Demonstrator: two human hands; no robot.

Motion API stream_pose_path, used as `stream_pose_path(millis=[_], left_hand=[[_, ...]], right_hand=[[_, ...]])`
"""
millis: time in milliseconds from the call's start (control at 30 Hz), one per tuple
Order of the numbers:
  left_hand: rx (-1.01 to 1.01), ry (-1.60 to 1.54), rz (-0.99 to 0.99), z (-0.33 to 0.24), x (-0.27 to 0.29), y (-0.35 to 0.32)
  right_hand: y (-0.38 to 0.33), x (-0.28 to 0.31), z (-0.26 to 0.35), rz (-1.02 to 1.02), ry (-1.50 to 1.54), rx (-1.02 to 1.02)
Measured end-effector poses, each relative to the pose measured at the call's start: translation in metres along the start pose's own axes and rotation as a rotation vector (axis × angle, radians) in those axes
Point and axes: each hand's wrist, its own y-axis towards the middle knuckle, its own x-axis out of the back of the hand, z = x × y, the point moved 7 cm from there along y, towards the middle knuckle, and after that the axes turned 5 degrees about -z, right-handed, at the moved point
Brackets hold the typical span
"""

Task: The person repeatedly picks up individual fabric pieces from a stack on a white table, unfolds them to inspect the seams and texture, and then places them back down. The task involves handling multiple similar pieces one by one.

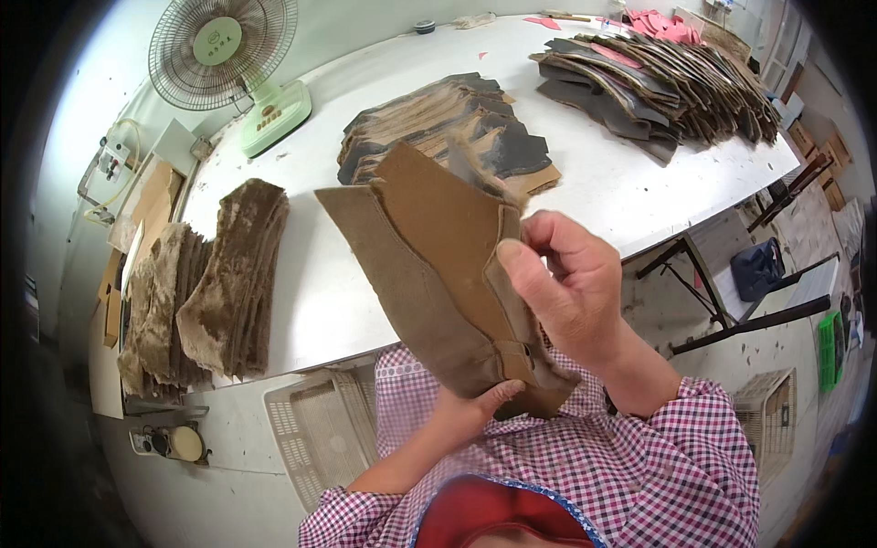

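Observation:
In front of my body I hold up a brown suede-like boot upper (388, 274) with a smooth tan panel (448, 228) lying along its middle. My left hand (480, 409) grips its lower end, the thumb lying on top and the other fingers hidden behind. At the right edge, my right hand (571, 288) is closed in a pinch on the upper's border, thumb toward me. Just beyond the held piece, a stack of grey and tan cut pieces (425, 119) lies on the white table (315, 301).
Brown furry pieces (239, 274) stand stacked at the table's left edge. A green fan (277, 119) is at the far left. Farther right lies a large pile of dark pieces (676, 91) with pink scraps (662, 26). Plastic baskets (320, 438) stand below; a dark blue bag (756, 269) is at right.

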Motion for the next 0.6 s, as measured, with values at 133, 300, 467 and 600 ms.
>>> stream_pose_path(millis=[133, 300, 467, 600], left_hand=[[-0.002, -0.026, 0.013, 0.012, 0.0, -0.001], [0.03, -0.102, 0.029, 0.016, 0.004, -0.007], [0.021, -0.275, -0.253, -0.004, 0.046, -0.006], [-0.215, -0.655, -0.348, -0.04, 0.07, 0.007]], right_hand=[[0.007, 0.002, 0.009, 0.0, 0.065, 0.076], [0.011, 0.006, 0.013, 0.041, -0.073, 0.155], [0.013, 0.006, -0.008, 0.194, 0.136, -0.071], [-0.015, 0.006, -0.022, 0.369, -0.247, 0.119]])
